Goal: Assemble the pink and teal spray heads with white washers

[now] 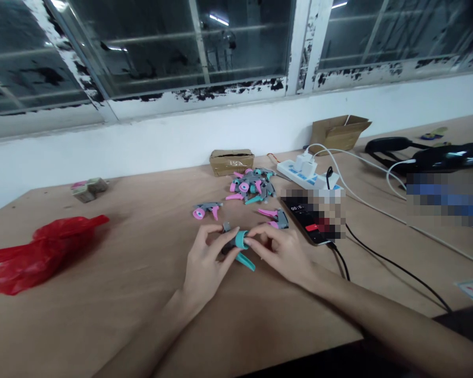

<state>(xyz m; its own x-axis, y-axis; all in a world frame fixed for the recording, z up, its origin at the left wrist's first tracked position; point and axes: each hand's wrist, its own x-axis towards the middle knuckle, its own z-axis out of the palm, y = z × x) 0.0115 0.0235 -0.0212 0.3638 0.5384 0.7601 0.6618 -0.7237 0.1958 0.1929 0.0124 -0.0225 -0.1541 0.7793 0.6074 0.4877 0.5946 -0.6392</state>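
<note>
**Two Hands, One Teal Collar**

Left hand [209, 257] clamped around the grey body of a spray trigger head [229, 245], right hand [280, 252] with thumb and forefinger pinched at the mouth of its teal collar [242, 240]; whether those fingertips hold a small part cannot be told. The work calls, it seems, for a steady left grip and light right-hand pressure square to the collar. Room to move runs widest left of the left hand, toward a red plastic bag [49, 249]. Just beyond the right hand lies a pink-and-grey trigger head [283, 218]; to its right, a smartphone [304, 214] and black cable [342, 261] crowd that side. The table's [142, 310] front edge passes below the right forearm.
</note>
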